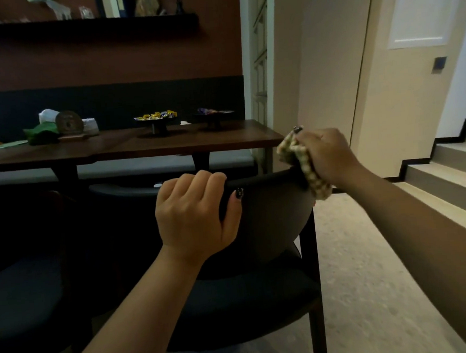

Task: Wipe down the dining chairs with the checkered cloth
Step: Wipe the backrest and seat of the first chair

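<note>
From the head view, your left hand (194,212) curls over the top rail of the dining chair (273,215), fingers wrapped over the far side and thumb on the near face, steadying it. Your right hand (327,156) clutches the bunched checkered cloth (298,159) against the right end of that rail, where part of the cloth hangs down past the corner.

The risks, as I judge them: the cloth is so wadded that only a small patch meets the wood, so you may leave streaks or miss the rail under your left hand. Push hard sideways and the chair could swing toward the table (141,145) just beyond it. A second chair (22,290) sits left, apparently not yet wiped.
</note>
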The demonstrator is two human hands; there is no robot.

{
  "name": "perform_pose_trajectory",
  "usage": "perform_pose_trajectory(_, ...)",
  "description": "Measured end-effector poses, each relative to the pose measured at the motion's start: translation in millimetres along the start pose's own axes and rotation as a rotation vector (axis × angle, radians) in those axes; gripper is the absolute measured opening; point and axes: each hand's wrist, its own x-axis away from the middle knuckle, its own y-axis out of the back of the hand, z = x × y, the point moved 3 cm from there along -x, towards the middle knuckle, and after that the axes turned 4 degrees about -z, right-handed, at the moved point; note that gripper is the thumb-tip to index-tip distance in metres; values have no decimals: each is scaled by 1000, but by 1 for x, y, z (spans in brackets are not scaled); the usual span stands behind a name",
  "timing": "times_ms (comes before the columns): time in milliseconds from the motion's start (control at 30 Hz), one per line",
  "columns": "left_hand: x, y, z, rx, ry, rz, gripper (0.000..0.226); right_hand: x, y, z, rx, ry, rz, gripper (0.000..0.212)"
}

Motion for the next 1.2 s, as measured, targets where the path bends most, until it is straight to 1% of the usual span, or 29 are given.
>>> perform_pose_trajectory(67, -1, 0, -2, 5, 21, 6, 31, -2, 1, -16, 17, -97, 22, 43)
perform_pose_trajectory(100, 0, -1, -2, 8, 33, 6, 31, 1, -3, -20, 28, -107, 37, 42)
perform_pose_trajectory(200, 0, 0, -4, 9, 68, 16, 33, 15, -15, -9, 2, -15, 25, 43)
perform_pose_trajectory(300, -2, 4, -7, 20, 99, 67, 33, 30, -28, 22, 5, 106, 25, 45)
perform_pose_trajectory(367, -5, 8, -7, 33, 120, 133, 30, 41, -39, 44, 29, 133, 44, 47)
perform_pose_trajectory(400, -7, 11, -7, 55, 126, 166, 29, 44, -43, 54, 25, 115, 65, 48)
perform_pose_trajectory(467, -8, 18, -7, 134, 156, 202, 29, 44, -45, 68, 8, 12, 153, 48)
perform_pose_trajectory(567, -8, 27, -16, 231, 273, 168, 36, 33, -39, 74, -3, -294, 428, 44)
perform_pose_trajectory(600, -9, 28, -22, 249, 297, 147, 39, 28, -37, 73, -69, -418, 515, 48)
perform_pose_trajectory(633, -12, 29, -29, 265, 304, 127, 41, 23, -35, 71, -186, -532, 570, 54)
perform_pose_trajectory(667, -17, 30, -37, 281, 290, 110, 41, 18, -33, 70, -341, -622, 591, 59)
perform_pose_trajectory(733, -31, 30, -52, 346, 227, 93, 37, 13, -28, 67, -623, -744, 599, 63)
perform_pose_trajectory(800, -46, 26, -64, 442, 168, 128, 30, 9, -23, 63, -775, -819, 592, 65)
perform_pose_trajectory(833, -53, 23, -70, 447, 132, 178, 25, 5, -20, 60, -829, -840, 587, 64)
perform_pose_trajectory(900, -64, 14, -76, 343, 68, 355, 18, -4, -13, 53, -883, -868, 539, 57)
perform_pose_trajectory(933, -66, 9, -77, 260, 38, 443, 22, -10, -11, 47, -858, -855, 475, 50)
perform_pose_trajectory(967, -66, 2, -78, 182, 12, 517, 30, -17, -9, 39, -774, -807, 380, 41)
perform_pose_trajectory(1033, -63, -9, -77, 51, -32, 648, 49, -30, -6, 20, -438, -600, 148, 25)
perform_pose_trajectory(1067, -60, -14, -78, -10, -59, 697, 57, -36, -6, 12, -286, -482, 83, 24)
perform_pose_trajectory(1100, -57, -19, -80, -69, -99, 720, 60, -40, -10, 4, -185, -403, 83, 25)
perform_pose_trajectory(1133, -54, -23, -81, -123, -146, 724, 61, -43, -16, -5, -117, -379, 148, 25)
perform_pose_trajectory(1200, -51, -27, -79, -162, -192, 684, 54, -47, -31, -21, -8, -446, 351, 23)
